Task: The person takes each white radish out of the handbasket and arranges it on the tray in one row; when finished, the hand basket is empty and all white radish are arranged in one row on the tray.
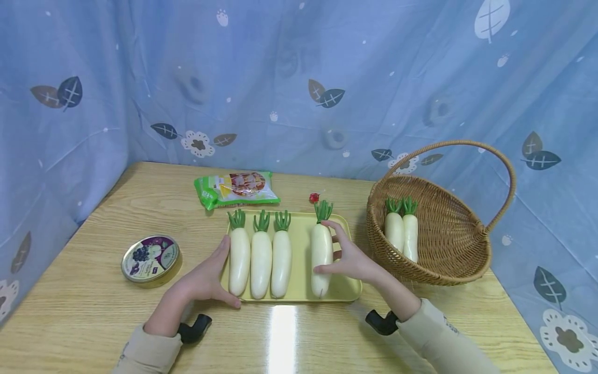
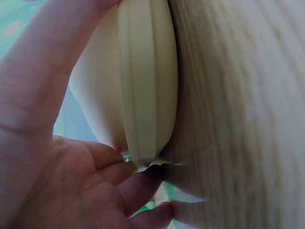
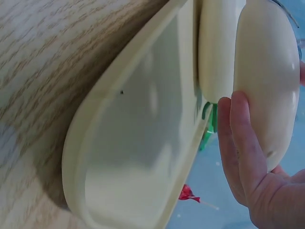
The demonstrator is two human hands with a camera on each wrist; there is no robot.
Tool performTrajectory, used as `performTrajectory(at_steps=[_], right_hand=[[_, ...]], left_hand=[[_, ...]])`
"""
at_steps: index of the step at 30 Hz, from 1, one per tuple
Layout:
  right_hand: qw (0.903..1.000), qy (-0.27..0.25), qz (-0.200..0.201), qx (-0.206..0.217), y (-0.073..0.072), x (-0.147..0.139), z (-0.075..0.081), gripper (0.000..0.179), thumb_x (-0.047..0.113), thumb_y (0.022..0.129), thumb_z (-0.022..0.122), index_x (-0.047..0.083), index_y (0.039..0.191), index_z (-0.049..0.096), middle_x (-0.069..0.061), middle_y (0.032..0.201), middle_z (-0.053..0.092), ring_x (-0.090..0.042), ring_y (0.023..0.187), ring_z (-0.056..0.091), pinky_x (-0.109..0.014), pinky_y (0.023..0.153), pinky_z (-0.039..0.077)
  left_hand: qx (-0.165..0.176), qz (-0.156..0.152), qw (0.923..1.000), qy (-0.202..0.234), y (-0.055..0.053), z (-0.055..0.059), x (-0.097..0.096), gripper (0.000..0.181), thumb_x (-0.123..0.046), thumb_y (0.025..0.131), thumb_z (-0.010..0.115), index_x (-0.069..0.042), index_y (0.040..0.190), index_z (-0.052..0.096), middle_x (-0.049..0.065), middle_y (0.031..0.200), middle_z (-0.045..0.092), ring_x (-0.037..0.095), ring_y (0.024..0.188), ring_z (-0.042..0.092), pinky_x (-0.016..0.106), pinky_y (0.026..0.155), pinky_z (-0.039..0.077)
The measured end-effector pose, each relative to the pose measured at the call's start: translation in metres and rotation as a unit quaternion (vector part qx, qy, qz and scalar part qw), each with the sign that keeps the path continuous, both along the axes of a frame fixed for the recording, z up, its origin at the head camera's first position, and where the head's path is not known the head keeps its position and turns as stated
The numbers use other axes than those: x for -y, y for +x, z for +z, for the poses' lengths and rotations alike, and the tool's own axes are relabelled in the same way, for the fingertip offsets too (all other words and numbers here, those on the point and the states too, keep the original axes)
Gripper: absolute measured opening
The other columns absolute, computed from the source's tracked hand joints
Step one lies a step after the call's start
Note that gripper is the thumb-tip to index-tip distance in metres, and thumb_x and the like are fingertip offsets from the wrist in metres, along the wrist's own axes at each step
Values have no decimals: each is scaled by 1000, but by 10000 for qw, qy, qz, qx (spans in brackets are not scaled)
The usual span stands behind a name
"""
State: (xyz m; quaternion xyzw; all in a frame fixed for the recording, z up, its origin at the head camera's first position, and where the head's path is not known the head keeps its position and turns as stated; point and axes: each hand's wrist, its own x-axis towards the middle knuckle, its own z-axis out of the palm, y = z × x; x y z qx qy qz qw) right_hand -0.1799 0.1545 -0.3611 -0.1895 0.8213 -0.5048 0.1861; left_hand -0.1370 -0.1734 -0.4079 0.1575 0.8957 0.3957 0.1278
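Note:
My right hand [image 1: 348, 259] grips a white radish [image 1: 321, 254] with a green top, thumb on one side and fingers on the other, over the right half of the yellow tray [image 1: 299, 259]. In the right wrist view, the held radish [image 3: 264, 81] is raised above the tray floor [image 3: 138, 129]. Three more white radishes [image 1: 261, 265] lie side by side in the tray's left half, tops pointing away. At the tray's left end my left hand [image 1: 205, 278] holds the rim, thumb at the near edge. Its fingers [image 2: 143, 188] bend around the tray wall [image 2: 147, 81] in the left wrist view.
A wicker basket [image 1: 444, 234] with a tall handle stands at right, two radishes [image 1: 403, 234] inside. Behind the tray lie a green-and-white food packet [image 1: 238, 188] and a small red-wrapped candy [image 1: 314, 198]. A round tin [image 1: 151, 259] sits at left. Blue curtain [image 1: 280, 78] encloses the table.

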Motion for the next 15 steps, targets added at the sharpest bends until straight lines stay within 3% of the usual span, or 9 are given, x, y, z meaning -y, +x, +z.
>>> performTrajectory(at_steps=[7, 14, 15], right_hand=[[9993, -175, 53, 328, -4, 8, -8, 97, 8, 71, 78, 21, 143, 14, -29, 123, 32, -29, 82, 62, -37, 66, 54], [9989, -163, 114, 432, 0, 19, -3, 93, 1, 73, 73, 12, 143, 13, -32, 118, 33, -30, 81, 62, -38, 64, 54], [9989, -135, 106, 437, -2, 19, -8, 94, 2, 73, 74, 13, 144, 13, -31, 118, 34, -30, 81, 62, -38, 64, 54]], left_hand=[[-9, 6, 10000, -19, 0, -1, 0, 144, -40, 47, 88, 10, 140, -10, 30, 147, -8, 42, 135, -1, 52, 108, 9], [25, 19, 10000, -4, 0, 0, 0, 144, -39, 47, 89, 10, 140, -10, 30, 147, -8, 42, 134, -1, 52, 108, 9], [27, 21, 10000, -3, 0, 0, 0, 144, -39, 47, 89, 10, 140, -10, 30, 147, -8, 42, 134, -1, 53, 108, 9]])
